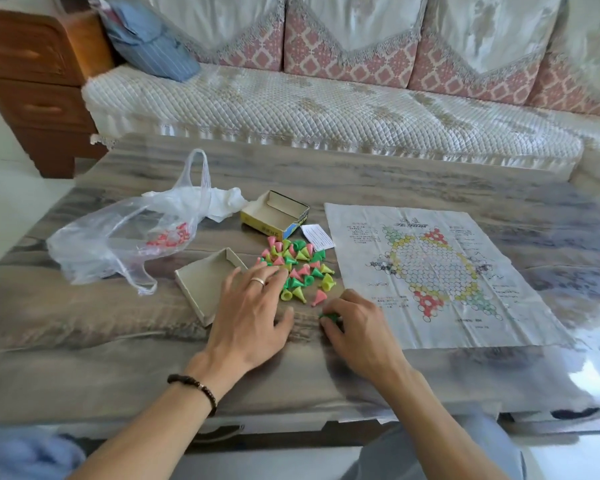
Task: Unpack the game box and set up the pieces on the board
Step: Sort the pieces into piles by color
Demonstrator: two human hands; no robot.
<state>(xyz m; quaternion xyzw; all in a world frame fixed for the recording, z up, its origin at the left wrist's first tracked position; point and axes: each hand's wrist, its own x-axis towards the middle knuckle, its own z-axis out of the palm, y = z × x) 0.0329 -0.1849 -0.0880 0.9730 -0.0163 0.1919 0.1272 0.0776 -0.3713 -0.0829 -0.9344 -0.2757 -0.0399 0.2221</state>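
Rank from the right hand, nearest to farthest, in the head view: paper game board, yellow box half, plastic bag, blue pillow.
From the right hand:
1. Paper game board, just to its right on the table.
2. Yellow box half, beyond the piece pile.
3. Plastic bag, far left on the table.
4. Blue pillow, on the sofa behind.

A low table (361, 174) with a grey, streaky wood-grain top under a clear glossy sheet carries everything. Toward its left edge lies a crumpled clear plastic bag (125, 237) with some red pieces inside. Near the middle sits a small open yellow box (274, 216), and nearer the front edge its plain cardboard tray (205, 289). Between them spreads a loose heap of pink, green and yellow cone pieces (298, 268). A small paper slip (317, 236) lies beside the heap. Toward the right, the creased paper board (433, 275) lies flat.
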